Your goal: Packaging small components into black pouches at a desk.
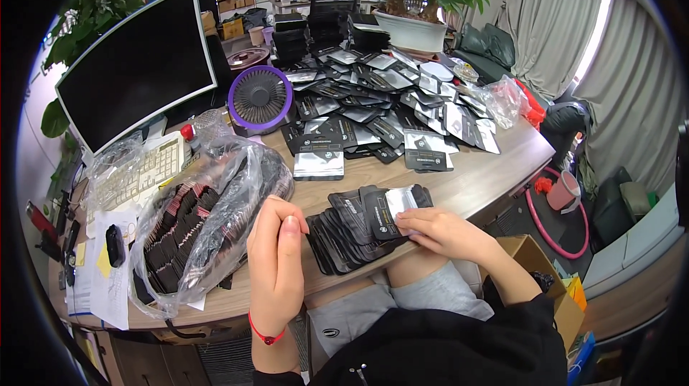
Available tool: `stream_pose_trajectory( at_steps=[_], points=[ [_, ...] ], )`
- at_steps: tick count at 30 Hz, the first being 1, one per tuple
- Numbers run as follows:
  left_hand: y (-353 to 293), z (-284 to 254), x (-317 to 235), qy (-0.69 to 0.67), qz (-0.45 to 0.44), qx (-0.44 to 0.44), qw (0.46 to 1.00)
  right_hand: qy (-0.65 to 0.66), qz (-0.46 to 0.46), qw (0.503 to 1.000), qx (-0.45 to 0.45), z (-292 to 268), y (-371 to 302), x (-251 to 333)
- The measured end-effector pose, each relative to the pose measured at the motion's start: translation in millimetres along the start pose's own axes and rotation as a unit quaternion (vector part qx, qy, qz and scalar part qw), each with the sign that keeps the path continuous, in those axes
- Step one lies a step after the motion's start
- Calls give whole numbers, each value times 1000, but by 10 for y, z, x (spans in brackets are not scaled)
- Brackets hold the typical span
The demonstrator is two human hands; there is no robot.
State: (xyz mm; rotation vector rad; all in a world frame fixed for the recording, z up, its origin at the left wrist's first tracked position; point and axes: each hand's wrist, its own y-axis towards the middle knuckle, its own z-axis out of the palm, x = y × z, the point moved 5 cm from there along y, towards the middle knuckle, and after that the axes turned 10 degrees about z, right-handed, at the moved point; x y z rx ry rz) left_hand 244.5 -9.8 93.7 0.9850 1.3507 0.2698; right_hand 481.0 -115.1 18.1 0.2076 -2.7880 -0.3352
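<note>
My right hand [446,232] holds a small black and silver pouch [381,215] by its silver end, with the thumb below the edge and the fingers on top. That pouch lies over a fanned row of black pouches [331,243] near the desk's front edge. To the left of this row my left hand [278,251] is raised, its fingers curled in and pressed together near the thumb; whatever they may hold is hidden. Left of that hand stands an open clear plastic bag [247,183] packed with small dark flat pieces [184,236] with reddish edges.
A large heap of black and silver pouches [373,99] spreads across the back of the desk [495,170], with taller black stacks [289,45] behind. A purple fan [260,99], a monitor [136,66] and a keyboard [147,169] stand left. A cardboard box [527,260] sits below, right.
</note>
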Motion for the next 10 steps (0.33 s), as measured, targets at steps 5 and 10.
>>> stream_pose_trajectory(
  at_steps=[5,10],
  points=[
    [38,-2,-45,31,23,-6,999,-51,-2,998,-39,-106,32,94],
    [23,1,-63,49,3,18,999,-21,-30,999,17,-65,64,56]
  ],
)
